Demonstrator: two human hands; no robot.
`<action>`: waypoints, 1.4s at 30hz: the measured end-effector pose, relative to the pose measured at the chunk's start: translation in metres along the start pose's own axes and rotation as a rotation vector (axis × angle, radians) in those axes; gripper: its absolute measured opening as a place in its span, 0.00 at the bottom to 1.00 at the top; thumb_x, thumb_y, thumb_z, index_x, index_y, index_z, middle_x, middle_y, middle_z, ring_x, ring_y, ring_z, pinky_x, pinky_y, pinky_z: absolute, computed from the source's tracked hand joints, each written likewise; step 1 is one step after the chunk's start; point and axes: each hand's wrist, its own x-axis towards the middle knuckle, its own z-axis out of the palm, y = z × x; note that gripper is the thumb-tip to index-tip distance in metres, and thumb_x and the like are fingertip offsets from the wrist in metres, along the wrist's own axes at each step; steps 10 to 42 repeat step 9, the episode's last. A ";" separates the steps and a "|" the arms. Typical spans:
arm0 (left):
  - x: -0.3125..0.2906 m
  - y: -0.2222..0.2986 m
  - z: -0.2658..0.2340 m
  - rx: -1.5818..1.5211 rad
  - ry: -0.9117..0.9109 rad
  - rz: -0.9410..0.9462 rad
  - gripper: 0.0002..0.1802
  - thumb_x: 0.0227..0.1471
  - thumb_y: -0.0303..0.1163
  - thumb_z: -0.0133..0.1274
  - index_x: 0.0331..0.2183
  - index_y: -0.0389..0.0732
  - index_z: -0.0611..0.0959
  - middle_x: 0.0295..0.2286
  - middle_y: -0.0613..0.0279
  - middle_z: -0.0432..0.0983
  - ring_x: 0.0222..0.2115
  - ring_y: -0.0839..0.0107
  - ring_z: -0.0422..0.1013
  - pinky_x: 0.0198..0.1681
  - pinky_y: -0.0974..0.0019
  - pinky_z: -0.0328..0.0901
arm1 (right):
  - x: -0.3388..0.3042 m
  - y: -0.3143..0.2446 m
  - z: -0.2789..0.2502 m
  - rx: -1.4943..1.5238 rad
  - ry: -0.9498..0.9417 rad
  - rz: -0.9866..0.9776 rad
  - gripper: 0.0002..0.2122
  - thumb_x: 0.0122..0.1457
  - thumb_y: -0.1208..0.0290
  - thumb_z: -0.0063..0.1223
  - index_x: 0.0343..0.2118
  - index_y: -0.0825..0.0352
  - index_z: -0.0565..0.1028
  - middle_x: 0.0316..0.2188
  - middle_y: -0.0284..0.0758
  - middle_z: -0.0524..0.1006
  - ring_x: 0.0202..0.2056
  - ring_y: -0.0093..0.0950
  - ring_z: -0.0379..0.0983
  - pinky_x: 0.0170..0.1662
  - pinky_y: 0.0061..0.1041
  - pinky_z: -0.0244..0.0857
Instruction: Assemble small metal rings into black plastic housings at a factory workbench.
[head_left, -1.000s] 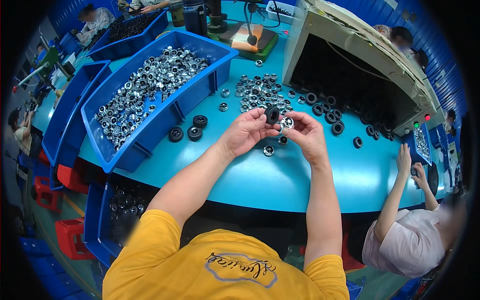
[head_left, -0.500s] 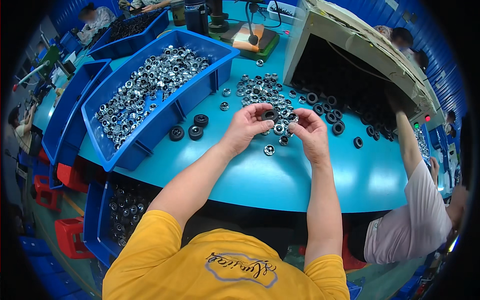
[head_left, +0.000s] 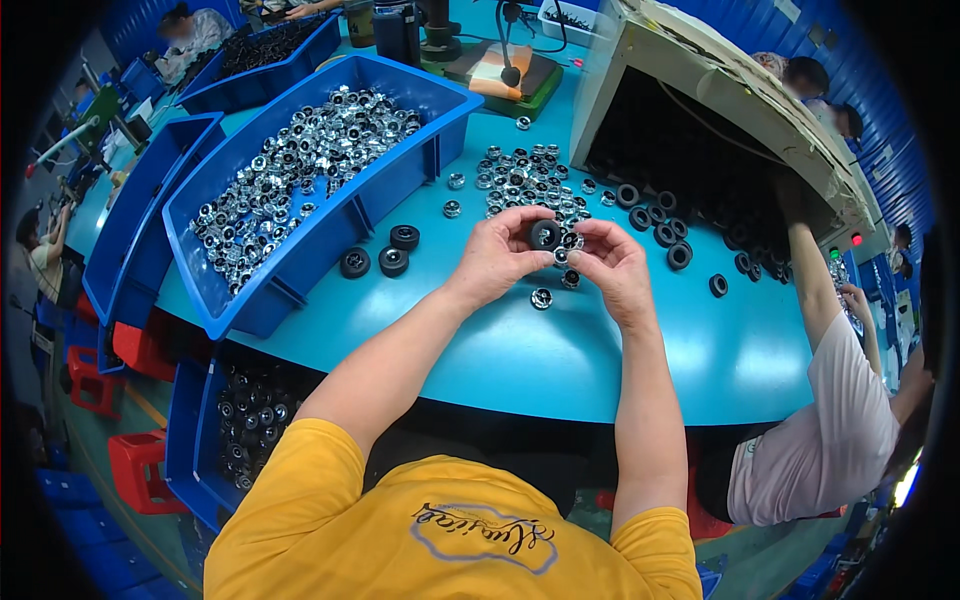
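Note:
My left hand point(head_left: 492, 265) pinches a black rubber tire point(head_left: 544, 235) between thumb and fingers, its opening facing me. Close against the tire's right side, my right hand point(head_left: 624, 278) has its thumb and fingertips closed on a small silver wheel hub point(head_left: 572, 241), partly covered by the fingers. Just beyond both hands lies a pile of loose silver hubs point(head_left: 520, 175). One single hub point(head_left: 541, 298) rests nearer to me. To the left, several tires with hubs in them point(head_left: 393, 262) lie beside a blue bin.
The big blue bin point(head_left: 340, 215) holds many silver hubs. Loose black tires point(head_left: 679, 256) spread out of a beige box-shaped machine point(head_left: 600, 95) at right. A co-worker's arm point(head_left: 815, 280) reaches into its opening. Below the table edge stands another blue bin point(head_left: 190, 440) of wheels, near red stools point(head_left: 140, 470).
My hands have come together, bringing the hub up beside the tire. The tire has turned to show its opening. At right, the co-worker's other hand has shifted slightly.

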 end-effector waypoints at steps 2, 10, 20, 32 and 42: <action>0.000 0.000 0.000 0.010 -0.004 -0.004 0.29 0.49 0.15 0.65 0.53 0.36 0.77 0.44 0.61 0.79 0.42 0.76 0.78 0.46 0.72 0.76 | 0.000 0.001 -0.001 0.003 0.003 0.008 0.19 0.53 0.81 0.68 0.48 0.71 0.77 0.41 0.33 0.81 0.43 0.21 0.78 0.49 0.23 0.74; 0.001 0.000 -0.004 -0.044 -0.038 -0.063 0.34 0.49 0.17 0.65 0.58 0.37 0.73 0.48 0.57 0.78 0.48 0.72 0.76 0.52 0.68 0.73 | 0.001 0.002 -0.006 -0.011 -0.006 0.040 0.20 0.53 0.80 0.69 0.49 0.69 0.77 0.42 0.33 0.81 0.44 0.23 0.78 0.51 0.24 0.73; 0.001 0.000 -0.004 -0.044 -0.038 -0.063 0.34 0.49 0.17 0.65 0.58 0.37 0.73 0.48 0.57 0.78 0.48 0.72 0.76 0.52 0.68 0.73 | 0.001 0.002 -0.006 -0.011 -0.006 0.040 0.20 0.53 0.80 0.69 0.49 0.69 0.77 0.42 0.33 0.81 0.44 0.23 0.78 0.51 0.24 0.73; 0.001 0.000 -0.004 -0.044 -0.038 -0.063 0.34 0.49 0.17 0.65 0.58 0.37 0.73 0.48 0.57 0.78 0.48 0.72 0.76 0.52 0.68 0.73 | 0.001 0.002 -0.006 -0.011 -0.006 0.040 0.20 0.53 0.80 0.69 0.49 0.69 0.77 0.42 0.33 0.81 0.44 0.23 0.78 0.51 0.24 0.73; 0.001 0.000 -0.004 -0.044 -0.038 -0.063 0.34 0.49 0.17 0.65 0.58 0.37 0.73 0.48 0.57 0.78 0.48 0.72 0.76 0.52 0.68 0.73 | 0.001 0.002 -0.006 -0.011 -0.006 0.040 0.20 0.53 0.80 0.69 0.49 0.69 0.77 0.42 0.33 0.81 0.44 0.23 0.78 0.51 0.24 0.73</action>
